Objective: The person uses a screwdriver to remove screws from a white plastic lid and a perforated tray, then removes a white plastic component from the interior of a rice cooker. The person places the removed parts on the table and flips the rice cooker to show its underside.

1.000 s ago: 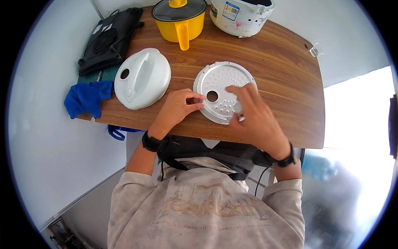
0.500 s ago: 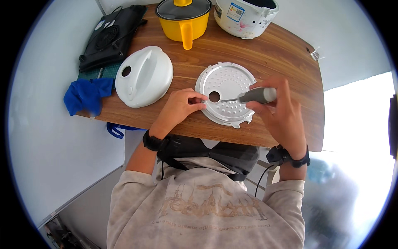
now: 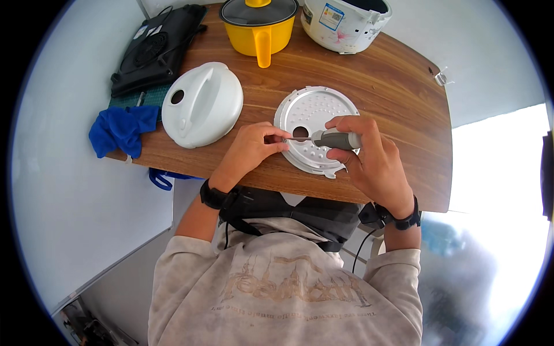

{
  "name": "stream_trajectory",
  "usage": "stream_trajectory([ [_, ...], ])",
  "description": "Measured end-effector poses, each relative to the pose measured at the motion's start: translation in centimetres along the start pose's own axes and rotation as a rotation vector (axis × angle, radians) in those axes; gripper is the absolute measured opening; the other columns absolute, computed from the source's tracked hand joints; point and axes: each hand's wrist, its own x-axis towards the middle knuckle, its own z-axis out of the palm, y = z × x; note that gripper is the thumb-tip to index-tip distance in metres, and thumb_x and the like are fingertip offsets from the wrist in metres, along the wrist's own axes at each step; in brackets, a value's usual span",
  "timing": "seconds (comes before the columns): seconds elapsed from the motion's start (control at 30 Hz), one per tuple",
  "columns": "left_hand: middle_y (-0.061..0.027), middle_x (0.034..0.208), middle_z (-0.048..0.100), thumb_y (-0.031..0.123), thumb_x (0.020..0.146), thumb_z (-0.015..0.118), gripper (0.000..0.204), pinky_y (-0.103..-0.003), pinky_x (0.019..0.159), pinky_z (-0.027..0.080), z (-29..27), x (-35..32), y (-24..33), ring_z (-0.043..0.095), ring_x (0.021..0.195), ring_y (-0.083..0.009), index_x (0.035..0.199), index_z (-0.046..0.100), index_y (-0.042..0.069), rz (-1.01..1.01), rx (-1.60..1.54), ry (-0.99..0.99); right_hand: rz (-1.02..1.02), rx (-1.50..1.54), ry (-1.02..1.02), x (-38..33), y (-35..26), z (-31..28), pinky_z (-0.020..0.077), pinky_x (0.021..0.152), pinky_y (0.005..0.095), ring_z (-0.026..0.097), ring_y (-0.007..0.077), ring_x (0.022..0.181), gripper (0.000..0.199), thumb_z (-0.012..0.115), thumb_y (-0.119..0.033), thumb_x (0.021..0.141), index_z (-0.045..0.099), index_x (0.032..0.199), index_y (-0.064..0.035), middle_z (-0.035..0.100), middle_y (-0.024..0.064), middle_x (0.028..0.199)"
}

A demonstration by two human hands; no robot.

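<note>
My right hand (image 3: 381, 167) is wrapped round a grey-and-white screwdriver (image 3: 333, 140) with a thick body. Its thin shaft points left across the round hole of a silvery disc (image 3: 320, 106), a dimpled inner lid plate lying on the table. At the disc's left edge my left hand (image 3: 251, 149) is closed in a pinch, and the screwdriver's tip reaches its fingertips. A small grey thing shows between them, too small to name. To the left of that hand lies a white outer lid (image 3: 218, 106) with a moulded handle and a dark round hole.
On the wooden table (image 3: 398, 104), a yellow pot (image 3: 245, 36) with a glass lid and a white rice cooker body (image 3: 311, 26) stand at the back. A black appliance base (image 3: 173, 37) leans far left, above a blue cloth (image 3: 118, 130) and green mat (image 3: 154, 95).
My right hand has moved left with the screwdriver, bringing its tip across the hole to my left fingertips. The left hand keeps its pinch at the disc's edge.
</note>
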Motion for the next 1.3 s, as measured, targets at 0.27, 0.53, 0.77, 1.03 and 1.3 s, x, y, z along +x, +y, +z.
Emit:
stream_trajectory([
  [0.27, -0.0051, 0.095, 0.072, 0.018, 0.086, 0.081, 0.022, -0.027, 0.074, 0.052, 0.06, -0.02, -0.04, 0.064, 0.08, -0.0168, 0.107, 0.08, 0.012, -0.013, -0.004, -0.006, 0.009, 0.119, -0.08, 0.0, -0.07, -0.05, 0.0591, 0.076, 0.0395, 0.068, 0.04, 0.096, 0.04, 0.063, 0.018, 0.08, 0.051, 0.113, -0.0002, 0.065, 0.0168, 0.112],
  [0.53, -0.0057, 0.096, 0.072, 0.019, 0.087, 0.08, 0.021, -0.028, 0.075, 0.052, 0.01, -0.03, 0.16, 0.064, 0.08, -0.0171, 0.106, 0.08, 0.012, -0.017, 0.003, -0.007, -0.025, 0.092, -0.069, 0.23, 0.09, 0.27, 0.0567, 0.072, 0.0416, 0.067, 0.0401, 0.092, 0.039, 0.066, 0.015, 0.081, 0.05, 0.112, -0.0019, 0.064, 0.0152, 0.108],
  [0.77, -0.0057, 0.095, 0.072, 0.018, 0.086, 0.08, 0.022, -0.028, 0.075, 0.052, 0.13, 0.04, -0.29, 0.065, 0.08, -0.0171, 0.107, 0.08, 0.012, 0.004, 0.008, -0.004, -0.034, 0.099, -0.067, 0.2, 0.42, 0.44, 0.0552, 0.07, 0.043, 0.067, 0.0407, 0.09, 0.038, 0.067, 0.013, 0.082, 0.05, 0.112, -0.0023, 0.064, 0.0149, 0.106],
  [1.03, -0.006, 0.094, 0.072, 0.017, 0.086, 0.08, 0.023, -0.028, 0.075, 0.052, 0.14, -0.05, -0.03, 0.065, 0.08, -0.017, 0.108, 0.08, 0.01, 0.009, 0.025, 0.007, -0.016, 0.095, -0.043, 0.03, 0.51, 0.76, 0.0551, 0.071, 0.0427, 0.066, 0.0408, 0.091, 0.037, 0.066, 0.013, 0.083, 0.05, 0.113, -0.0018, 0.064, 0.0155, 0.108],
  [1.3, -0.0065, 0.094, 0.072, 0.019, 0.086, 0.08, 0.022, -0.028, 0.076, 0.052, 0.08, -0.15, 0.16, 0.065, 0.081, -0.0182, 0.107, 0.08, 0.01, 0.006, 0.027, 0.007, -0.025, 0.106, -0.056, 0.02, 0.68, 0.77, 0.0557, 0.073, 0.0425, 0.066, 0.0402, 0.092, 0.037, 0.066, 0.014, 0.082, 0.05, 0.112, -0.0012, 0.064, 0.0161, 0.108],
])
